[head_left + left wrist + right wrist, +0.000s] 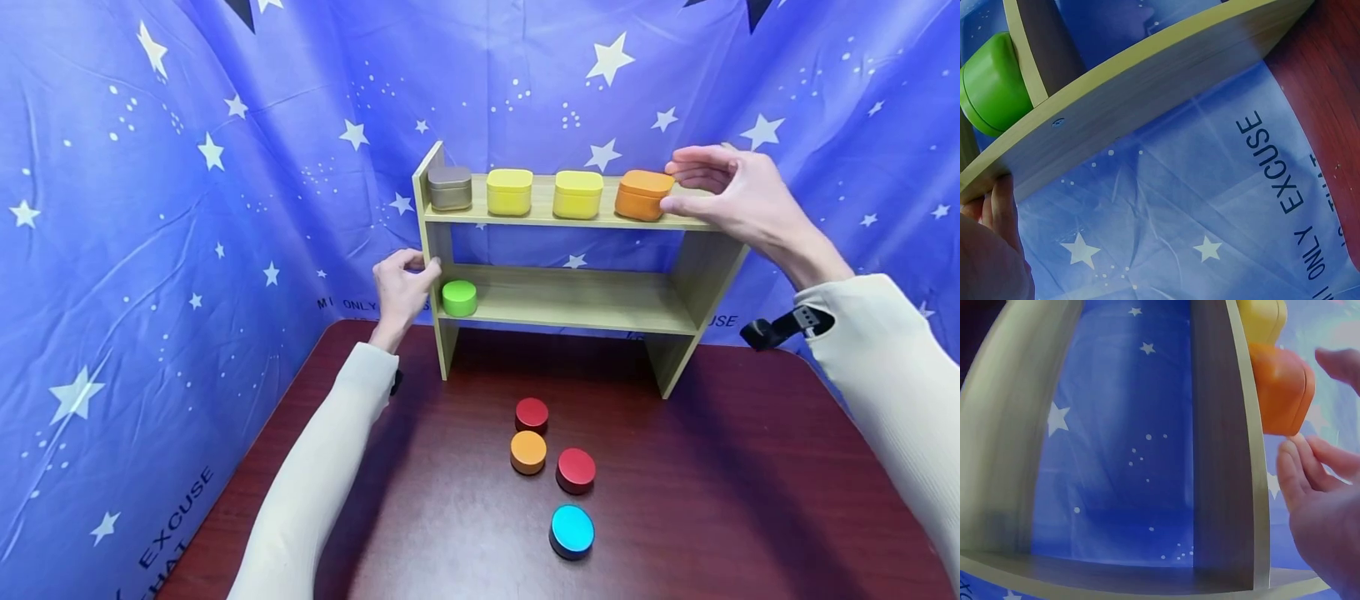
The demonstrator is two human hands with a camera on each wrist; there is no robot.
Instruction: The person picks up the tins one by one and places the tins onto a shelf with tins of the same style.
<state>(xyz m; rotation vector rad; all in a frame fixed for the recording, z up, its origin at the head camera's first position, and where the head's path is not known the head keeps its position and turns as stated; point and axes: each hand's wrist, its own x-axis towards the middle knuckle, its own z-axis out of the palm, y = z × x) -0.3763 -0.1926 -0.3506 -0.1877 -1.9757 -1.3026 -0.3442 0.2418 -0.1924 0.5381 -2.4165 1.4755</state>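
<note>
An orange rounded box [643,197] stands on the top board of a two-tier wooden shelf [577,300], at the right of the row. My right hand [738,187] is beside it, thumb low at the box's right side and the other fingers raised behind. In the right wrist view, a fingertip stands apart from the orange box [1282,390]. My left hand [402,287] holds the shelf's left side panel [1129,100], fingers against its outer face. Just inside that panel, a green round box [459,298] sits on the lower board.
A grey box [450,189] and two yellow boxes, a left one [509,192] and a right one [577,195], share the top board. On the dark red table [450,533] lie two red round boxes [576,470], an orange round one [528,452] and a blue one [572,531]. Starry curtains surround it.
</note>
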